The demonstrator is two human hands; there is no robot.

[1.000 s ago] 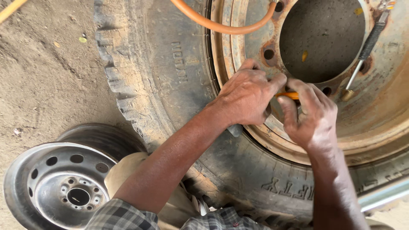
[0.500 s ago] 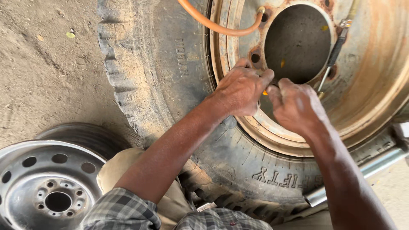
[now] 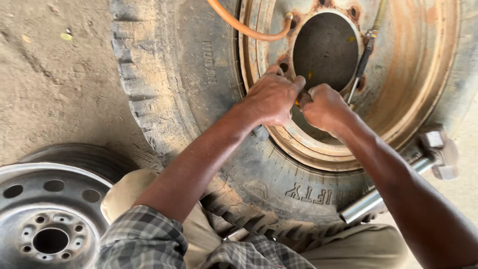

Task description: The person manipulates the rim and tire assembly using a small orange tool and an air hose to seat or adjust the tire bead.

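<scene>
A big worn truck tyre point(image 3: 189, 89) on a rusty steel rim point(image 3: 418, 74) lies flat on the dirt. My left hand point(image 3: 271, 97) and my right hand point(image 3: 323, 105) are closed together at the near edge of the rim's centre hole point(image 3: 326, 50). Both pinch a small orange item point(image 3: 298, 102), mostly hidden between the fingers. An orange air hose point(image 3: 244, 27) curves in from the top to a fitting on the rim. A thin metal tool point(image 3: 362, 62) leans across the hole's right side.
A hammer point(image 3: 438, 152) with a shiny metal handle point(image 3: 371, 201) rests on the tyre's lower right. A smaller wheel with a grey steel rim point(image 3: 45, 219) lies at the lower left. Bare dirt ground point(image 3: 55, 69) fills the left side. My knees sit against the tyre's near edge.
The view has shifted, so the tyre sits lower and further right in frame. Both hands stay closed together at the rim's hole, now tighter against each other.
</scene>
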